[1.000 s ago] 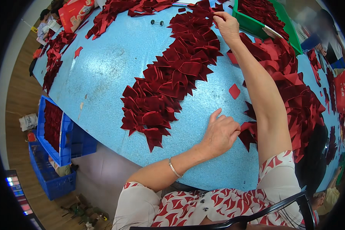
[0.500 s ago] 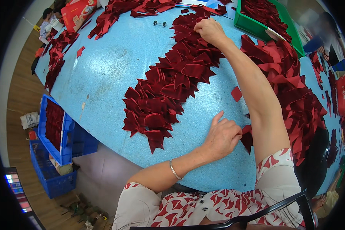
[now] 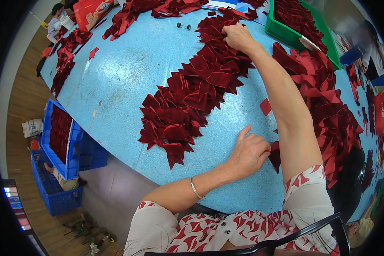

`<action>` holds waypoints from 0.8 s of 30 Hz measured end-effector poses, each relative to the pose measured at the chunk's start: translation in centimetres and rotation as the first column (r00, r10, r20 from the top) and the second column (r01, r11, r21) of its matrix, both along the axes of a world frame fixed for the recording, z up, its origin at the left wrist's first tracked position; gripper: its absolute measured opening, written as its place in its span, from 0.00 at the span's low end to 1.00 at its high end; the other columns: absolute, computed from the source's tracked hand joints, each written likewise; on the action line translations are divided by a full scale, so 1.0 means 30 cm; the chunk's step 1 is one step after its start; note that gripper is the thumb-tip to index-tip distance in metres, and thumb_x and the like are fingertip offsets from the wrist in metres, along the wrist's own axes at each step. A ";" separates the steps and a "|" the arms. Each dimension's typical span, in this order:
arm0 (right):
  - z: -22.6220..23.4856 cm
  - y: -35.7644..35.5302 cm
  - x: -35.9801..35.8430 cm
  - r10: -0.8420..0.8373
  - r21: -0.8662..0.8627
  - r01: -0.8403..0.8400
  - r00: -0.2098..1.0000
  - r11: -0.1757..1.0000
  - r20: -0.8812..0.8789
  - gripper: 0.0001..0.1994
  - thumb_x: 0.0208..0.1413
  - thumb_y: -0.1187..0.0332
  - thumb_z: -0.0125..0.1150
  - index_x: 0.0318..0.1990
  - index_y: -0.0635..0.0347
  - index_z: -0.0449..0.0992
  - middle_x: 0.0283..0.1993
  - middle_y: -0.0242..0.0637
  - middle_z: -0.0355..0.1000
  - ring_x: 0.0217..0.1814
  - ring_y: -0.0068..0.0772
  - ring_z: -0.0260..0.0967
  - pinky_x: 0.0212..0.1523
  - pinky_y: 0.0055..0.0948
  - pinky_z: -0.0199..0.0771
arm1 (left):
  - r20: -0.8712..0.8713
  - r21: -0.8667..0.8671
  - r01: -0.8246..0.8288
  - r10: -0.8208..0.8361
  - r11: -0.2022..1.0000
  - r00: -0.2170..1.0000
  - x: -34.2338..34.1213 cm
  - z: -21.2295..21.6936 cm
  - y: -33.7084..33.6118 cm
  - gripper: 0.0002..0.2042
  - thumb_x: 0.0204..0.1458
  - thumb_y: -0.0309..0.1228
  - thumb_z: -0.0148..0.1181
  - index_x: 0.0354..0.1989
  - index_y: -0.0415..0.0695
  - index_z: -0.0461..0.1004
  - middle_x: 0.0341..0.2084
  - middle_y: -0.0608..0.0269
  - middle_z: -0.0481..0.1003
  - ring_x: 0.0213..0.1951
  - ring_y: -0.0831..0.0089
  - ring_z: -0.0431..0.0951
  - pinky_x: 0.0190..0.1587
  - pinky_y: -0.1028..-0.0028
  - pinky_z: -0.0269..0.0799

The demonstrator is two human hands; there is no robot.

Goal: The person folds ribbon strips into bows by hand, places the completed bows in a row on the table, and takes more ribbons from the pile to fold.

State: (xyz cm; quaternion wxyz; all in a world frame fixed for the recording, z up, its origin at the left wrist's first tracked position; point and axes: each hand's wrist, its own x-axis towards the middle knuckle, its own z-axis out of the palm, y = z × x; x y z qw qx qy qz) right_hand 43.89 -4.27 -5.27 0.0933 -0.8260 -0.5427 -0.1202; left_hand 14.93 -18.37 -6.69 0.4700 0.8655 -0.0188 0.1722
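A long band of overlapping dark red velvet bows (image 3: pixel 192 85) with pointed ends lies slantwise across the light blue table. At its far end my right hand (image 3: pixel 240 37) is closed, thumb and fingertips pinching a bow in the row. Low over the near part of the table, my left hand (image 3: pixel 248 154) has its fingers curled together and one outer finger raised. Its fingertips meet the edge of a dark red velvet piece (image 3: pixel 275 157), partly covered by my right forearm. Whether they grip it is hidden.
A large heap of red pieces (image 3: pixel 328 115) lies right of my right arm. Behind it stands a green tray (image 3: pixel 286 35) of dark red pieces. A small dumbbell-shaped object (image 3: pixel 184 26) lies left of the band. Blue crates (image 3: pixel 57 187) stand beyond the table's left edge.
The whole view has shifted slightly, so the table's things appear a little farther right and lower. My right hand stays at the far end of the band; my left hand keeps its pose.
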 end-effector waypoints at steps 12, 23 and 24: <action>0.097 -0.081 -0.004 0.132 0.147 -0.070 0.872 0.987 -0.472 0.13 0.43 0.68 0.57 0.39 0.58 0.75 0.36 0.46 0.73 0.40 0.44 0.70 0.43 0.37 0.69 | 0.012 -0.008 -0.016 0.016 1.000 1.000 0.001 -0.004 0.005 0.03 0.41 0.25 0.59 0.25 0.45 0.72 0.22 0.65 0.70 0.32 0.66 0.71 0.58 0.53 0.50; 0.057 -0.048 0.012 0.035 0.362 -0.030 0.999 0.932 -0.007 0.15 0.43 0.66 0.60 0.40 0.58 0.75 0.36 0.43 0.74 0.36 0.47 0.71 0.39 0.37 0.70 | 0.012 -0.010 -0.011 0.011 1.000 1.000 0.006 0.000 0.004 0.03 0.41 0.25 0.59 0.25 0.45 0.72 0.21 0.65 0.70 0.31 0.67 0.70 0.58 0.53 0.50; 0.072 -0.050 0.028 0.028 0.464 0.012 0.997 0.886 -0.078 0.15 0.44 0.66 0.60 0.41 0.60 0.75 0.35 0.43 0.74 0.35 0.44 0.71 0.38 0.33 0.70 | 0.008 -0.018 -0.002 0.003 1.000 1.000 0.008 0.002 0.002 0.02 0.42 0.25 0.59 0.25 0.45 0.72 0.22 0.65 0.70 0.31 0.66 0.70 0.58 0.53 0.50</action>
